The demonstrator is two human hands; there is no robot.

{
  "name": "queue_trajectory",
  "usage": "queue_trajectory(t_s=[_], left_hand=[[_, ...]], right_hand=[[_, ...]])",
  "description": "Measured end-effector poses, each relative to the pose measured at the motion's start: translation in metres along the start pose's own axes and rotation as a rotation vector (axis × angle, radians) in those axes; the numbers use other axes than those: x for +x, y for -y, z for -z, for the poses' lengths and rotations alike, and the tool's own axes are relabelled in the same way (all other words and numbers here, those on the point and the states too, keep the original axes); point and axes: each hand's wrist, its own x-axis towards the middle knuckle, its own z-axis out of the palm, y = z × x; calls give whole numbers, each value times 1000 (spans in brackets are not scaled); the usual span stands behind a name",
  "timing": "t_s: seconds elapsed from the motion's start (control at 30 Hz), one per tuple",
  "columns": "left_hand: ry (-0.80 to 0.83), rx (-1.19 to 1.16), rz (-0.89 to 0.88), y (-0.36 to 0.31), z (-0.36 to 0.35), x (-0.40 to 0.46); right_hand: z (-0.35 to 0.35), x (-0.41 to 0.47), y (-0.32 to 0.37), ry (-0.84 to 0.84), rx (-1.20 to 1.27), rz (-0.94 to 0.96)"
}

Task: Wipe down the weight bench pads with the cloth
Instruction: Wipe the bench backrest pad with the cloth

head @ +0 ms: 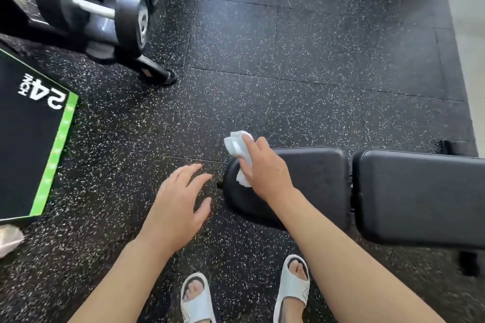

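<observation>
A black weight bench lies across the lower right, with a seat pad (315, 178) on the left and a longer back pad (420, 196) to its right, split by a narrow gap. My right hand (265, 168) grips a crumpled white cloth (237, 148) at the seat pad's rounded left end. Part of the cloth sticks out beyond the fingers, over the floor. My left hand (181, 204) hovers over the floor just left of the seat pad, fingers spread, holding nothing.
A dumbbell rack (105, 16) with heavy dumbbells stands at the upper left. A black box with a green border (34, 136) sits at the left edge. Speckled black rubber flooring (288, 73) spreads ahead. My feet in white sandals (294, 288) stand below the bench.
</observation>
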Motion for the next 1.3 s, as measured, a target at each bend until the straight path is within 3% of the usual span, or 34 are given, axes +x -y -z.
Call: queue_trajectory(t_s=[0.1, 0.2, 0.33, 0.5, 0.53, 0.6, 0.7, 0.83, 1.03, 1.17, 1.3], left_hand=[[1, -15, 3, 15, -15, -4], [-20, -29, 4, 23, -25, -11], [-21, -49, 11, 25, -32, -18], [-36, -87, 13, 19, -35, -20], [-36, -88, 10, 18, -36, -19], [-40, -88, -1, 14, -39, -15], [-46, -99, -11, 9, -49, -8], [-43, -100, 18, 7, -70, 4], [56, -144, 26, 6, -110, 16], [-35, -192, 77, 2, -131, 13], [-131, -200, 89, 1, -138, 17]], right_hand=[[-34, -4, 5, 62, -39, -28], [-58, -29, 19, -18, -13, -27], [-76, -78, 29, -80, -85, 175], [-64, -102, -4, 81, -136, 359], [-56, -93, -14, 95, -179, 335], [-42, -62, -32, -36, -252, 197], [-29, -7, -36, -129, -178, -10], [-52, 14, -5, -115, -131, 66], [-71, -68, -13, -219, -124, 257], [-71, -117, -47, -207, -75, 245], [-67, -77, -44, -261, -121, 179]])
